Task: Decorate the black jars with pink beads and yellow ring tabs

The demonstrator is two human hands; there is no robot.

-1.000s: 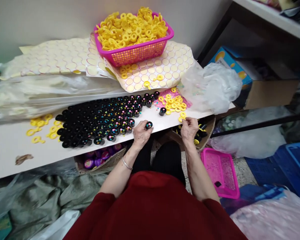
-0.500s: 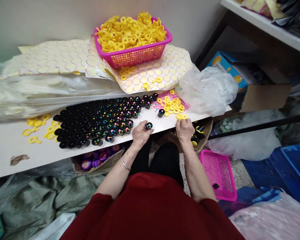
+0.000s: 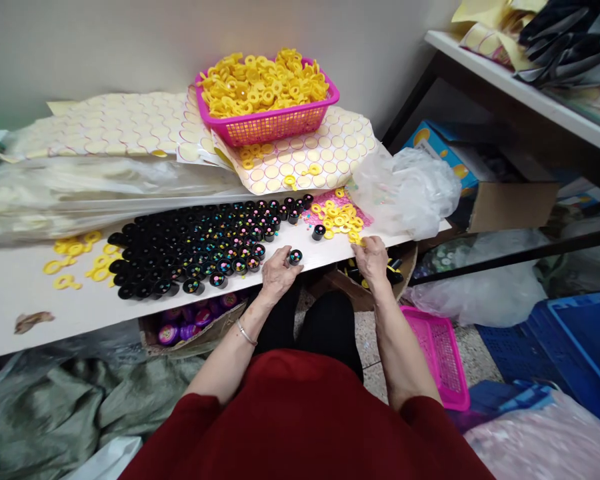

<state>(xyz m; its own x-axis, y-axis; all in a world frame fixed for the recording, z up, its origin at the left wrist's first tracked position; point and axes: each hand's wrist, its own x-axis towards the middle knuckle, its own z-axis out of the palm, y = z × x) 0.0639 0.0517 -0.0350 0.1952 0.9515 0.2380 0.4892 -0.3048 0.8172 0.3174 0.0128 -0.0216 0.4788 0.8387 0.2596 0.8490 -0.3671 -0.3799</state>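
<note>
My left hand [image 3: 275,272] rests at the front edge of the white table [image 3: 25,303], its fingers pinched on a small black pot [image 3: 295,257] filled with coloured beads. My right hand [image 3: 371,257] reaches to the edge of a pile of yellow rings [image 3: 341,215] and pinches one yellow ring [image 3: 355,239] there. A big block of several black pots [image 3: 195,245] stands left of my left hand. One lone black pot [image 3: 319,231] stands between my hands, further back.
A pink basket [image 3: 270,125] heaped with yellow rings sits on sticker sheets [image 3: 310,160] at the back. Loose yellow rings [image 3: 73,257] lie left. A clear plastic bag [image 3: 410,190] is at the right end. Below stand a cardboard box [image 3: 195,330], a pink tray [image 3: 437,353] and a blue crate [image 3: 575,340].
My right hand has moved forward from the table's edge to the yellow ring pile. My left hand has stayed on its black pot. The camera has tilted up a little.
</note>
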